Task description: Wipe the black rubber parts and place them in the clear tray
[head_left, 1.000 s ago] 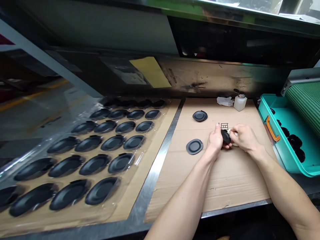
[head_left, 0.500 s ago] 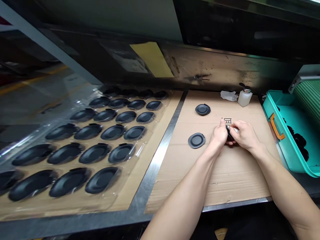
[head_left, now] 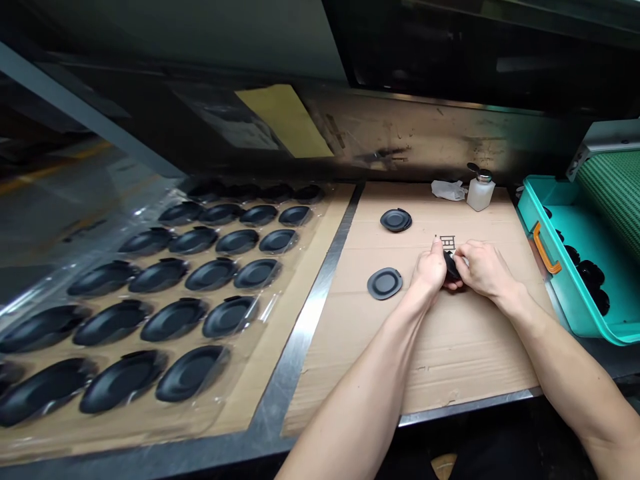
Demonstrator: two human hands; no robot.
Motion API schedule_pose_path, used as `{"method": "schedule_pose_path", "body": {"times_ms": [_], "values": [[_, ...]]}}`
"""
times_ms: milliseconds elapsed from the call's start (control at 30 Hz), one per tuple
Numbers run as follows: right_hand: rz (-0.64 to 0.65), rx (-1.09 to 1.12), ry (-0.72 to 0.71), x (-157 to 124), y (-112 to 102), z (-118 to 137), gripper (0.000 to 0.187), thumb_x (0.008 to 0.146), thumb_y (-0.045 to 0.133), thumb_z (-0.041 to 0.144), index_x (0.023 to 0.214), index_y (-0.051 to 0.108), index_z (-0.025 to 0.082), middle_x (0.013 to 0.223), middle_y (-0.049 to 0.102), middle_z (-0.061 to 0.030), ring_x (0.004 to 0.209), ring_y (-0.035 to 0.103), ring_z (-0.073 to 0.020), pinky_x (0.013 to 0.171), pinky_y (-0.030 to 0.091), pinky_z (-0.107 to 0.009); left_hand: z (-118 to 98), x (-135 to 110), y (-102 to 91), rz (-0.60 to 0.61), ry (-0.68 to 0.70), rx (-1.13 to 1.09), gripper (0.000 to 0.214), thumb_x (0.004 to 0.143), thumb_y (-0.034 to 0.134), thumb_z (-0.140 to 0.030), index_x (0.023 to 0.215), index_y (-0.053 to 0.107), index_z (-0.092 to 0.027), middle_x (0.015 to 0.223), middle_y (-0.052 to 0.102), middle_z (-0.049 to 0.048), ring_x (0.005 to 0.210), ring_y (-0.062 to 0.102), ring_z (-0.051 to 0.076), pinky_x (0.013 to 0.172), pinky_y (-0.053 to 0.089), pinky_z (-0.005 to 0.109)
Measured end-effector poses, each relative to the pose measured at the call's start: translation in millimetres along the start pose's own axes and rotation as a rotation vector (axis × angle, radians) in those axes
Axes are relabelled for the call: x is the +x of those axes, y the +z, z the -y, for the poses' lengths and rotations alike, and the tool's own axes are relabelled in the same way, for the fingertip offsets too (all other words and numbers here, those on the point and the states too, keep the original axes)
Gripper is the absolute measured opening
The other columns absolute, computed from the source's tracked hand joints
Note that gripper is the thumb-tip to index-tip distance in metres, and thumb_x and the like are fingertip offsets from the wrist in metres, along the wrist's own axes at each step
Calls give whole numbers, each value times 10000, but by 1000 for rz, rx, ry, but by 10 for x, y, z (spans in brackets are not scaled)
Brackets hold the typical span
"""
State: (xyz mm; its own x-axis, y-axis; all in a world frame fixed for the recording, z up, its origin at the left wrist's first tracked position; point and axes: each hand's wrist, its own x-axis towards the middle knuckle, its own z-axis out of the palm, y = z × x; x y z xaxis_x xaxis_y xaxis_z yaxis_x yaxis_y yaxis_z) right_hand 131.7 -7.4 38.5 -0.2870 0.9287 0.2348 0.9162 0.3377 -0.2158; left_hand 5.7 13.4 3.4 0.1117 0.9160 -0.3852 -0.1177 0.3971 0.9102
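Note:
Between both hands, just above the cardboard, is a small black plastic part (head_left: 451,268). My left hand (head_left: 429,269) is closed around its left side, thumb pointing up and fingertips showing below. My right hand (head_left: 484,268) presses pinched fingers against the part's right side; a bit of white that looks like a wipe shows at the fingertips, mostly hidden. To the left of my hands lie two dish-shaped black parts, a near one (head_left: 385,283) and a far one (head_left: 396,220).
A clear plastic tray (head_left: 265,313) holding rows of black parts covers the left side. Behind my hands stand a pump bottle (head_left: 481,192) and a crumpled white wipe (head_left: 448,191). On the right, a teal bin (head_left: 575,313) with an orange handle (head_left: 546,249) contains several black parts.
The view has shifted slightly, so the bench items sit a little farther left. Both hands stay on the black part, which has turned slightly, and less white shows at my right fingertips.

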Motion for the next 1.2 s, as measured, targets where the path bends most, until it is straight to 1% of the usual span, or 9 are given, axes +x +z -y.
{"method": "schedule_pose_path", "body": {"times_ms": [200,300,433,500,833,933,1000,1100,1200], "values": [[-43,-17,3,25,10,25,222,987,487,244,936,697,192,981,712,-84,864,640,-195,754,439,-278,-19,4,-2,-32,-12,-33,553,1001,382,-542,803,713,-146,477,642,86,388,629,222,356,471,272],[-10,-19,2,23,8,25,213,978,502,238,933,706,195,954,716,-77,852,645,-196,760,445,-280,-34,-10,6,-31,-13,-34,543,1007,383,-525,854,726,-133,485,650,87,415,648,228,367,484,271],[-32,-27,20,23,0,35,227,986,490,248,930,704,197,979,719,-83,867,644,-196,758,444,-278,-55,-36,18,-48,-16,-46,517,1007,399,-511,881,729,-134,470,639,69,421,652,212,390,503,253],[-10,-32,15,21,-5,38,217,979,499,241,925,705,197,969,722,-83,859,647,-199,761,444,-281,-66,-48,21,-45,-23,-46,521,1014,383,-501,891,728,-130,468,638,68,431,658,211,397,510,249],[15,-49,21,25,-7,55,209,977,507,232,914,703,196,964,726,-86,866,654,-204,758,447,-284,-102,-77,37,-45,-34,-21,525,1024,353,-478,897,716,-120,449,622,64,377,620,194,362,479,229],[-69,-13,7,84,-14,74,234,988,491,250,910,705,196,959,721,-87,889,652,-212,768,454,-286,-130,-110,49,-51,-38,-35,497,1028,355,-454,930,708,-118,454,622,57,366,608,190,352,470,229],[-181,67,7,107,-23,34,253,1002,477,271,932,708,194,956,722,-84,906,652,-206,799,459,-281,-158,-133,47,-15,-55,-78,522,1036,320,-445,952,700,-97,486,644,80,400,631,198,354,473,233],[-377,211,82,87,-17,-110,258,1005,483,299,944,710,192,947,728,-74,893,654,-192,828,462,-277,-220,-155,20,40,-135,-164,603,1046,240,-444,941,683,-48,556,677,137,436,648,202,360,476,238],[-423,270,137,50,33,-260,225,971,535,302,876,710,198,879,729,-58,824,653,-188,788,463,-282,-286,-158,-34,57,-187,-231,627,1048,205,-418,915,669,-16,599,690,171,440,642,183,384,486,224]]}}
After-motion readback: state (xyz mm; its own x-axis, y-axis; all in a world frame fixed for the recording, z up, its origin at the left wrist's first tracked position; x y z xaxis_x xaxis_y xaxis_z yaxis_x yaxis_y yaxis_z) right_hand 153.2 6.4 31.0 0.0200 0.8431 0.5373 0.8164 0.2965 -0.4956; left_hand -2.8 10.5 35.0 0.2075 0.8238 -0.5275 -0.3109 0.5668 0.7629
